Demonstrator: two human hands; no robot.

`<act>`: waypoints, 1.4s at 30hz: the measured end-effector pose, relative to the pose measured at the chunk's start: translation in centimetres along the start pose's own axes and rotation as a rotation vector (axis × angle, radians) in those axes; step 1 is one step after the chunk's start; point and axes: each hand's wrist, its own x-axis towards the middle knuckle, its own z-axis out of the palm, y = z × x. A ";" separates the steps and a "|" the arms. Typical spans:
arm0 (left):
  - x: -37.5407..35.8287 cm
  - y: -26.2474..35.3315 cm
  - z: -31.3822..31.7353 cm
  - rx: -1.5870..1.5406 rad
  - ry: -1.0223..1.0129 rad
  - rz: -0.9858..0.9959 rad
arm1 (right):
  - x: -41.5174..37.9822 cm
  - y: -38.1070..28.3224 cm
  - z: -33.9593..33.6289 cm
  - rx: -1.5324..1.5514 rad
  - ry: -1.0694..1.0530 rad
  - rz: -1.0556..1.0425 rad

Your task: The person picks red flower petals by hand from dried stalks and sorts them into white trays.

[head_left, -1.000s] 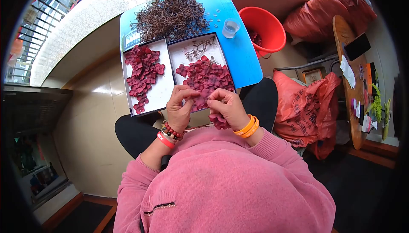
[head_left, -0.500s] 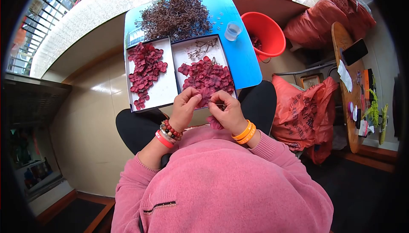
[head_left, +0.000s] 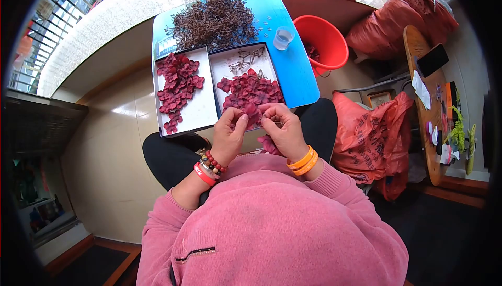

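Both hands are in front of my lap at the near edge of the right tray (head_left: 222, 84). My left hand (head_left: 228, 135) is closed, thumb and forefinger pinched beside dark red fabric petals (head_left: 252, 96); what the tips hold is too small to tell. My right hand (head_left: 287, 133) is closed in a pinch around a thin brown stem, mostly hidden by the fingers. A pinkish-red flower (head_left: 268, 143) hangs below that palm. The right tray holds the heaped petals and a few bare brown stems (head_left: 246, 60) at its far end.
The left tray (head_left: 201, 97) holds more dark red flowers (head_left: 178, 90). On the blue table (head_left: 300, 79) sit a big brown stem heap (head_left: 214, 20), small clear bits and a clear cup (head_left: 283, 38). A red bucket (head_left: 334, 45) and red bags (head_left: 366, 134) stand to the right.
My right hand has shifted slightly right and its fingers have rolled over the stem. The flower under it has moved a little right. My left hand stays pinched in nearly the same place.
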 end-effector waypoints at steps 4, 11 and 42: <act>0.3 0.0 0.1 -0.106 0.106 -0.061 | 0.1 -0.9 -0.5 -0.079 -0.014 -0.076; -0.2 1.0 0.5 -0.271 -0.001 -0.090 | -0.1 -0.6 0.6 -0.202 -0.049 -0.222; -0.5 0.6 0.1 -0.211 -0.134 -0.123 | -0.6 -1.8 0.1 0.076 -0.118 0.130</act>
